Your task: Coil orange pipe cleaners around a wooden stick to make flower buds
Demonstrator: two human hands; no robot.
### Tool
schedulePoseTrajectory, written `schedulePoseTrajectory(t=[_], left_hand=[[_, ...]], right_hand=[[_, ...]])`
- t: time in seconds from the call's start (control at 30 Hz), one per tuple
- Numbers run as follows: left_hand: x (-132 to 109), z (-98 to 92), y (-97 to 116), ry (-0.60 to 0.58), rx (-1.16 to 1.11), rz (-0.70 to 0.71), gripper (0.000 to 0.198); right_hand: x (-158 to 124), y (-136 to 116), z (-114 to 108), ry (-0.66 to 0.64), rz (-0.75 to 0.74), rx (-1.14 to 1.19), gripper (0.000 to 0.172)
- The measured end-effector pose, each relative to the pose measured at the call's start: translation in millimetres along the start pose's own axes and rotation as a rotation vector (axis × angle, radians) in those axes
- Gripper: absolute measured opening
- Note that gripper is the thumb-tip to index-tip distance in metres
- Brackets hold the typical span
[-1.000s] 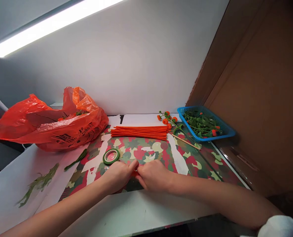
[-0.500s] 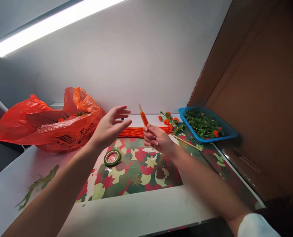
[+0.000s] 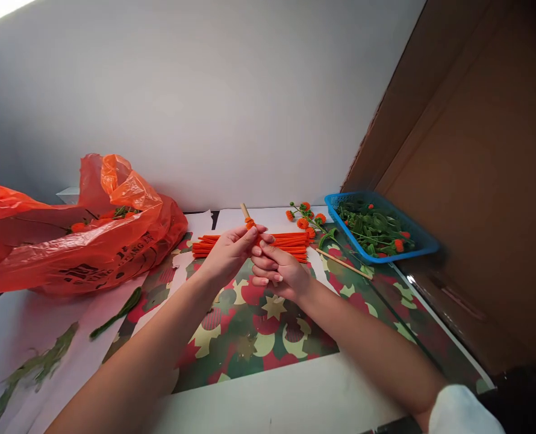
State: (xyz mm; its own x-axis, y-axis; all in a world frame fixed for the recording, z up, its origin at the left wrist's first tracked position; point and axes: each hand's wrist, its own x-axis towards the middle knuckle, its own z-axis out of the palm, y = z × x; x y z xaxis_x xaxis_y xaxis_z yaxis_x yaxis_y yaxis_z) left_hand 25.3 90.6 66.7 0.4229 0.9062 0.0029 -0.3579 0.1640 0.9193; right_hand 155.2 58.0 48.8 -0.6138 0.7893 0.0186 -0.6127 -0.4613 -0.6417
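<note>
Both hands meet over the middle of the table, closed around a thin wooden stick with an orange pipe cleaner coiled on it. My left hand pinches the coil near the stick's upper end, thumb on top. Just below, my right hand has its fingers curled round the lower part, most of which is hidden. The bare tip of the stick points up and away. Behind the hands lies a bundle of orange pipe cleaners.
At left sits a red plastic bag with flowers inside. Green leaf pieces and a dark green strand lie nearby. Orange pipe-cleaner flowers, another wooden stick and a blue basket of green stems are at right.
My left hand has come right and closed on the coil, where before it was open and apart. The view has shifted, and my left arm now covers the green tape roll.
</note>
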Motion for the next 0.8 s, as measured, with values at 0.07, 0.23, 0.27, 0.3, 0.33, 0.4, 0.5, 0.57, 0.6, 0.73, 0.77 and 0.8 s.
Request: schedulePoseTrajectory(t=[0.07,0.23,0.27,0.3,0.33,0.4,0.5,0.57,0.6,0.73,0.77,0.8], left_hand=[[2.2,-4.8,-4.9,0.057,0.046,0.003,0.034],[0.5,-15.1,-10.5,0.074,0.195,0.046,0.028],[-0.8,-15.1,-10.2,0.083,0.225,0.057,0.028],[-2.2,-14.3,-9.4,0.097,0.255,0.066,0.027],[-3.5,-12.6,-8.3,0.111,0.281,0.075,0.026],[-5.9,-7.7,-5.8,0.133,0.316,0.087,0.026],[-8.4,-0.5,-2.7,0.152,0.325,0.094,0.027],[-9.6,2.5,-1.6,0.162,0.322,0.100,0.026],[-10.1,3.5,-1.4,0.166,0.323,0.103,0.026],[-12.4,6.8,-1.6,0.190,0.341,0.101,0.026],[-12.8,7.3,-1.9,0.199,0.348,0.100,0.026],[-13.0,7.4,-2.2,0.208,0.355,0.098,0.026]], right_hand=[[3.3,4.3,-3.2,0.054,-0.037,-0.062,0.027],[9.4,18.2,-7.4,0.193,-0.154,-0.256,0.027],[9.8,19.9,-7.5,0.213,-0.181,-0.298,0.029],[9.9,21.0,-7.3,0.232,-0.207,-0.339,0.031],[9.6,21.7,-6.8,0.251,-0.231,-0.380,0.033],[8.6,22.3,-5.8,0.289,-0.275,-0.452,0.036],[6.8,24.1,-5.4,0.328,-0.343,-0.525,0.036],[6.1,26.6,-6.2,0.340,-0.385,-0.555,0.035],[5.9,28.0,-6.8,0.345,-0.399,-0.568,0.035],[6.0,32.4,-9.3,0.371,-0.422,-0.603,0.033],[6.4,33.0,-9.8,0.372,-0.421,-0.603,0.033],[6.9,33.4,-10.2,0.371,-0.417,-0.598,0.033]])
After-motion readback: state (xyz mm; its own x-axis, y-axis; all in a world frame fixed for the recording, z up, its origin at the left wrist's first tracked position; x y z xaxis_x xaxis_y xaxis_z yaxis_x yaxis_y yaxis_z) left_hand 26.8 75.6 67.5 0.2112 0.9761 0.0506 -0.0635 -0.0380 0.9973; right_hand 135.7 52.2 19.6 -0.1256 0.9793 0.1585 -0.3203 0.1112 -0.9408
